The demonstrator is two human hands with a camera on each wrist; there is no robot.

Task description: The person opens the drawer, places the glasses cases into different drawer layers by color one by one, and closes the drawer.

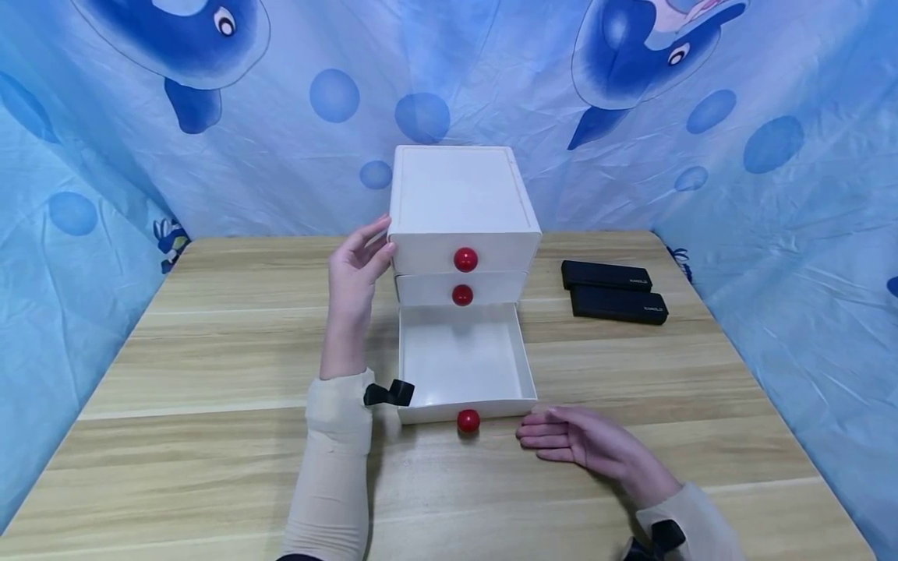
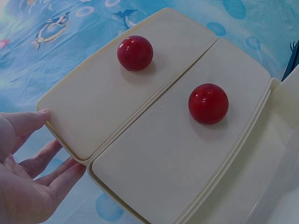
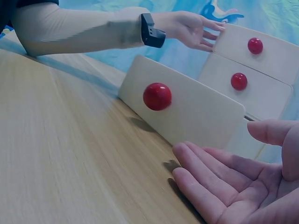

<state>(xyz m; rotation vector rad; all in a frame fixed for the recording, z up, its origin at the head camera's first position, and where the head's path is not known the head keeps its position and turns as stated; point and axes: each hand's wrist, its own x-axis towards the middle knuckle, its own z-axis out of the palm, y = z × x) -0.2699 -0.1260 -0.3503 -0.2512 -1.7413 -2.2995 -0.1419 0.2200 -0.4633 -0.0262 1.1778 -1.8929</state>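
Observation:
A white drawer cabinet [image 1: 459, 191] with round red knobs stands at the middle back of the table. Its bottom drawer [image 1: 463, 354] is pulled far out and has nothing inside; the two drawers above are closed. My left hand [image 1: 359, 269] touches the cabinet's upper left side, thumb at the front edge and fingers along the side, nearly straight. By the front right corner of the pulled-out drawer, my right hand [image 1: 589, 442] is held palm up and sideways with relaxed fingers, nothing in it. The drawer's red knob [image 3: 157, 96] shows in the right wrist view.
Two black cases [image 1: 617, 304] lie side by side on the wooden table [image 1: 210, 327], right of the cabinet. A blue curtain [image 1: 281, 171] with dolphin prints hangs behind and on both sides. Black wrist cameras [image 1: 389, 393] sit on both sleeves.

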